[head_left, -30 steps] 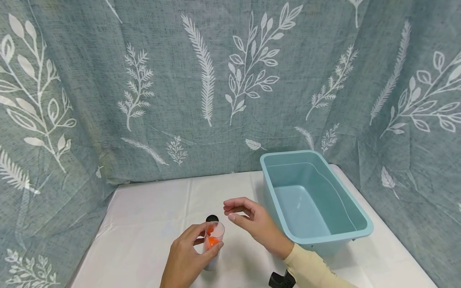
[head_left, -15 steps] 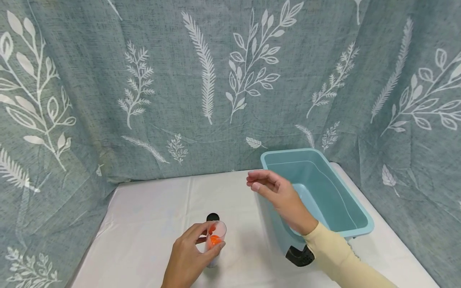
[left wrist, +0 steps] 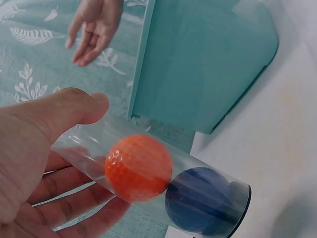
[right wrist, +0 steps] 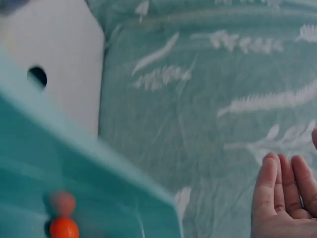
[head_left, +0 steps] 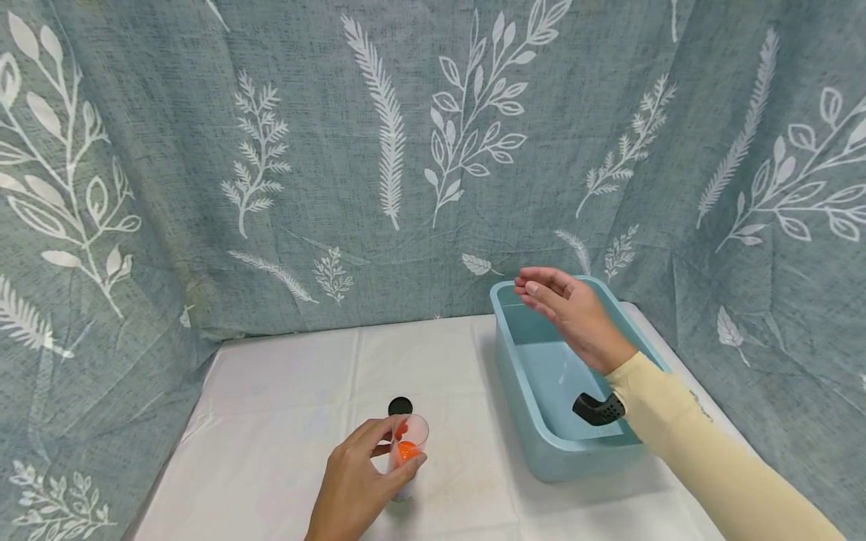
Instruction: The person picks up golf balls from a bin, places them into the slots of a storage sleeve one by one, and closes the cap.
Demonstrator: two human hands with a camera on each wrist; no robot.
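My left hand grips a clear plastic tube near its uncapped top, thumb on one side and fingers on the other. Inside the tube, the left wrist view shows an orange golf ball against a dark blue ball at the dark-edged bottom end. My right hand is raised over the far part of a teal plastic bin, fingers loosely extended and nothing in them. Low in the bin, the right wrist view catches an orange ball with a blurred reddish round patch right beside it.
A round black cap lies on the white tablecloth just beyond the tube. Patterned green-grey fabric hangs behind and along both sides. A black wrist-worn device is at the right sleeve, over the bin.
My right hand has moved away from beside the tube, up and to the right, to above the bin. The left hand and tube have stayed nearly in place.
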